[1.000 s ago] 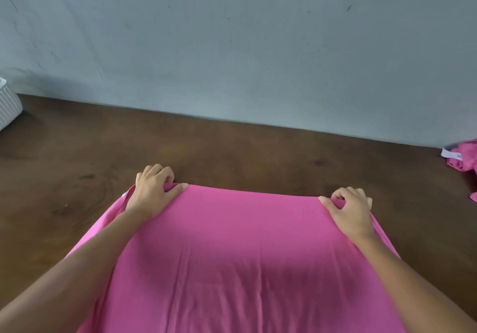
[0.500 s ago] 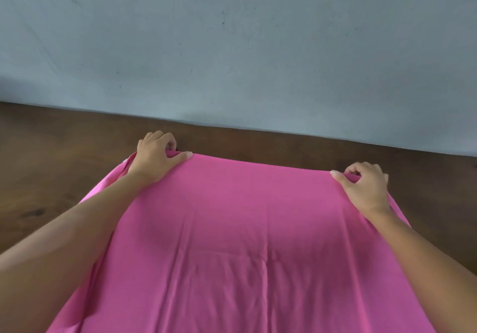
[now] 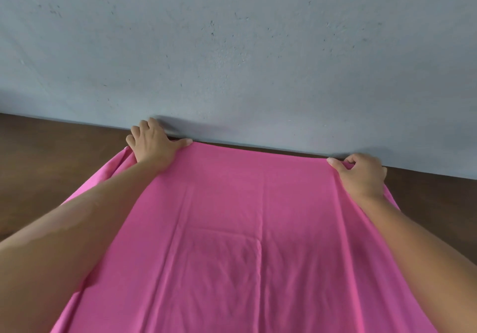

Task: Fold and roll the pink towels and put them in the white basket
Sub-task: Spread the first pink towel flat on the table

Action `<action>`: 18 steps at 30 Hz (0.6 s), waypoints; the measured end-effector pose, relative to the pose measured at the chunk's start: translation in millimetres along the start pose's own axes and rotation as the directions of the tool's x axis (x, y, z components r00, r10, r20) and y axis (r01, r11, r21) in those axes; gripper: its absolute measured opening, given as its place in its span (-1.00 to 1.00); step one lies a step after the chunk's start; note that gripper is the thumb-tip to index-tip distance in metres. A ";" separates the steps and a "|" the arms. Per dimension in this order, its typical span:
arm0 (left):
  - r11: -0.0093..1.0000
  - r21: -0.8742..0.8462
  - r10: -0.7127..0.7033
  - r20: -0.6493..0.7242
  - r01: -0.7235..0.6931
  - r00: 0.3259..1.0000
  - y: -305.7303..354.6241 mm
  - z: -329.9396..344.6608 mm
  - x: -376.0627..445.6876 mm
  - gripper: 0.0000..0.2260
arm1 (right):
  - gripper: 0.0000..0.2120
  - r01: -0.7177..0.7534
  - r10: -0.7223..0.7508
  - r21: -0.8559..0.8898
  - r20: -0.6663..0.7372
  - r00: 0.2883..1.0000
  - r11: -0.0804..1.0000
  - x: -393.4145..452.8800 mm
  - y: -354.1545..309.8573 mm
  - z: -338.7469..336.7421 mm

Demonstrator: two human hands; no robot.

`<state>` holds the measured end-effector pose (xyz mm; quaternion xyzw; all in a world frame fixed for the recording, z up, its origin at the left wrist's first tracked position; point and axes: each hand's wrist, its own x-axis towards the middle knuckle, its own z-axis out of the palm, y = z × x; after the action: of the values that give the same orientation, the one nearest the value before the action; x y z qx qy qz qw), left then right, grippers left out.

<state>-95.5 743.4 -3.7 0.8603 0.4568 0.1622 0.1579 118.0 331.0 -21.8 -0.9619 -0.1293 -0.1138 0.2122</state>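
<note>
A large pink towel [image 3: 242, 229] lies spread over the dark wooden table [image 3: 46, 167], reaching from the bottom of the view to the wall. My left hand [image 3: 152, 144] grips its far left corner, thumb flat on top and fingers curled under the edge. At the far right corner my right hand [image 3: 361, 175] pinches the cloth between thumb and curled fingers. The towel's far edge runs taut between both hands, close to the wall. Faint fold creases cross its middle. The white basket is out of view.
A grey-blue wall [image 3: 245, 48] rises straight behind the table's far edge, just past both hands. Bare brown tabletop shows to the left of the towel and in a narrow strip to its right [image 3: 438, 198].
Both hands have carried the towel's far edge away from me, from mid-table up to the wall. The view tilted up, so the basket at left and the pink cloth at right left the frame.
</note>
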 end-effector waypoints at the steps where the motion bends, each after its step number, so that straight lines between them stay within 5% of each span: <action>1: 0.999 0.011 -0.034 -0.007 0.034 0.999 3.0 0.8 0.7 -0.15 | -0.48 -0.023 0.023 -0.054 -0.010 1.000 0.998 1.8 -2.8 0.4; 7: 0.993 0.041 -0.112 -0.070 0.115 0.991 12.1 4.8 5.2 0.00 | -0.30 -0.189 0.177 -0.233 -0.071 0.982 0.954 7.3 -18.6 -3.1; 18: 0.998 -0.056 -0.017 0.009 0.017 1.000 -4.8 -23.5 -22.7 -0.24 | -0.39 -0.109 0.113 -0.178 0.009 0.994 0.978 -17.0 -40.6 -31.0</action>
<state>-121.0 729.9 12.3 0.8522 0.4587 0.1699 0.1856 84.9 349.6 16.3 -0.9837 -0.0667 -0.1038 0.1305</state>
